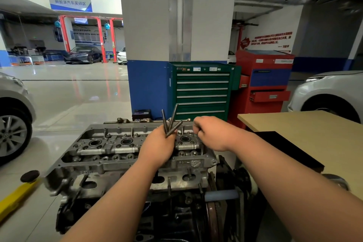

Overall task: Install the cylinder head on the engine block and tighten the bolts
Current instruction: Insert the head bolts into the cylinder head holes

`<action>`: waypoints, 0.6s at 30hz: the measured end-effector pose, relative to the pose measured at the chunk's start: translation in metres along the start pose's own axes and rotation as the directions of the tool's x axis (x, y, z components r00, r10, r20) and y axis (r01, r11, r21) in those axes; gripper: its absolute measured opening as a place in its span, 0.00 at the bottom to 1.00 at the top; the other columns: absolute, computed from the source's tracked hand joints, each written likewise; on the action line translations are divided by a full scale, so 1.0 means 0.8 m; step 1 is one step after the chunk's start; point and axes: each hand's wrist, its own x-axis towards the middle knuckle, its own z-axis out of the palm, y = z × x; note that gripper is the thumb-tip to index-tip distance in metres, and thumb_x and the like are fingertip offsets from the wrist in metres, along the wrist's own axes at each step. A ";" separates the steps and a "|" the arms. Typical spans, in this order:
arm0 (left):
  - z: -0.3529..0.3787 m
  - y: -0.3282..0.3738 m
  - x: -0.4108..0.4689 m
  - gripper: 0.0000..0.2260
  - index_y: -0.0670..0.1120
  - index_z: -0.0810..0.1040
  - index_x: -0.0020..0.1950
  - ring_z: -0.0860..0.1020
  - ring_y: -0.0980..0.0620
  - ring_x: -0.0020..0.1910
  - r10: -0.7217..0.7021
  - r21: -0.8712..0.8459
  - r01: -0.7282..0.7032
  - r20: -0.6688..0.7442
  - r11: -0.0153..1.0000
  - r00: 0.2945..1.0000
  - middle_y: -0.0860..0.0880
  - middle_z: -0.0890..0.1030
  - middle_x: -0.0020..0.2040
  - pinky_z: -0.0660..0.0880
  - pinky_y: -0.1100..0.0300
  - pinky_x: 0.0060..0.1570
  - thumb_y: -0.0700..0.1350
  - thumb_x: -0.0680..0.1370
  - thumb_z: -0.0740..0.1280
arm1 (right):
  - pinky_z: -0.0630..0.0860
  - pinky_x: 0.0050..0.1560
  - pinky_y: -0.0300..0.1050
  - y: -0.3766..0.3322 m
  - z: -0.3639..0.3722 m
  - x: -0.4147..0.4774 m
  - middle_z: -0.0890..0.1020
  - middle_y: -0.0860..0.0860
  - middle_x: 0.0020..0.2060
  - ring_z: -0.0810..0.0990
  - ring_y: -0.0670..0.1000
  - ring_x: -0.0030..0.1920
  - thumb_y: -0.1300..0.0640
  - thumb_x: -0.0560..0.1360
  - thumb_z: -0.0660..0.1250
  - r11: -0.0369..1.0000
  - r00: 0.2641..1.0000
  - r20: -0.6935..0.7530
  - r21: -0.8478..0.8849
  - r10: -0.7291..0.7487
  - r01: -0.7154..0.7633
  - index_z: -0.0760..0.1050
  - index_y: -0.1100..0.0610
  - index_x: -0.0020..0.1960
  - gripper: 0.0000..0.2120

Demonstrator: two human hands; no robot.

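The grey aluminium cylinder head [110,149] sits on top of the dark engine block [176,216], with its round plug wells facing up. My left hand [158,146] hovers over the head's right half and grips three long dark head bolts [171,122] that fan upward out of my fist. To the right of the bolts, my right hand [211,133] is over the head's far right end with its fingers curled downward. What the fingers pinch is hidden.
A wooden-topped bench [306,129] stands close on the right. Behind the engine are a green drawer cabinet [202,92], a red tool cart [265,86] and a white-and-blue pillar [149,84]. A yellow lift arm [17,196] lies on the floor at left. Cars flank both sides.
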 end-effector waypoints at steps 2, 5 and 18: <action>0.000 0.000 0.000 0.08 0.61 0.71 0.41 0.77 0.55 0.36 0.001 -0.001 -0.001 0.002 1.000 1.000 0.57 0.78 0.37 0.69 0.60 0.34 0.52 0.80 0.60 | 0.69 0.48 0.42 0.002 0.009 0.001 0.71 0.48 0.50 0.73 0.50 0.49 0.59 0.79 0.58 1.000 1.000 0.013 -0.003 0.022 -0.022 0.68 0.53 0.53 0.05; 0.000 0.000 0.000 0.07 0.60 0.71 0.42 0.77 0.55 0.35 -0.003 -0.008 0.003 0.006 1.000 1.000 0.56 0.78 0.37 0.69 0.60 0.33 0.52 0.80 0.59 | 0.70 0.53 0.42 0.010 0.002 0.000 0.68 0.49 0.56 0.73 0.49 0.52 0.50 0.79 0.62 0.995 0.995 -0.023 0.035 0.096 -0.095 0.67 0.55 0.64 0.16; -0.001 0.001 0.000 0.08 0.57 0.73 0.43 0.78 0.51 0.36 -0.010 -0.025 0.010 0.007 1.000 1.000 0.54 0.79 0.37 0.73 0.58 0.35 0.52 0.80 0.59 | 0.74 0.39 0.43 0.008 0.013 0.004 0.80 0.50 0.40 0.78 0.52 0.41 0.55 0.75 0.66 0.967 0.993 0.077 -0.243 0.092 -0.070 0.76 0.55 0.43 0.04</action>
